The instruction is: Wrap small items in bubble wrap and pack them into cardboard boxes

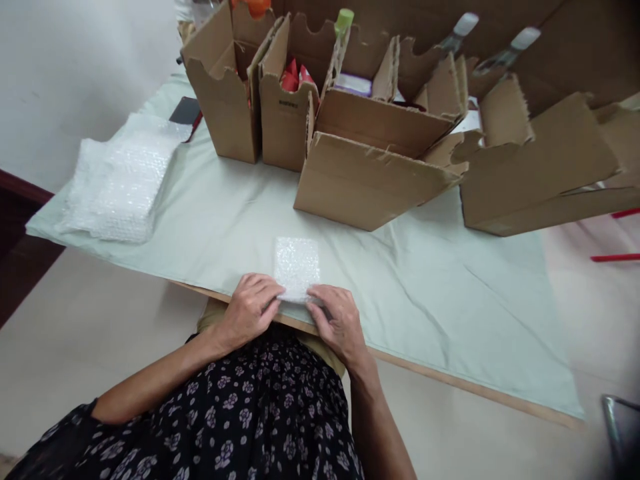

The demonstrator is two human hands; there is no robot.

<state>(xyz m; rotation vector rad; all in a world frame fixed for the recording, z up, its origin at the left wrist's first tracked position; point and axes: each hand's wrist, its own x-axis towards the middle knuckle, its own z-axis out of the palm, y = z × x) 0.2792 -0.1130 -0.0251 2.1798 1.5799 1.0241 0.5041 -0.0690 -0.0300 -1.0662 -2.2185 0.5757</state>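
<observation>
While the cloth-covered bench [425,293] spans most of the frame, open cardboard boxes [377,180] line its far side, top centre to right. Bubble-wrap pile [123,177] lies on the bench at left of frame. Lower centre, left grip [254,305] is clamped on the near-left corner of a small bubble-wrap piece [297,263], right grip [340,320] clamped on the near-right one. Piece lies flat by the bench's near edge, just below frame centre. Dark flat item [184,112] upper left, touching the pile; green cap [344,20] shows top centre
</observation>
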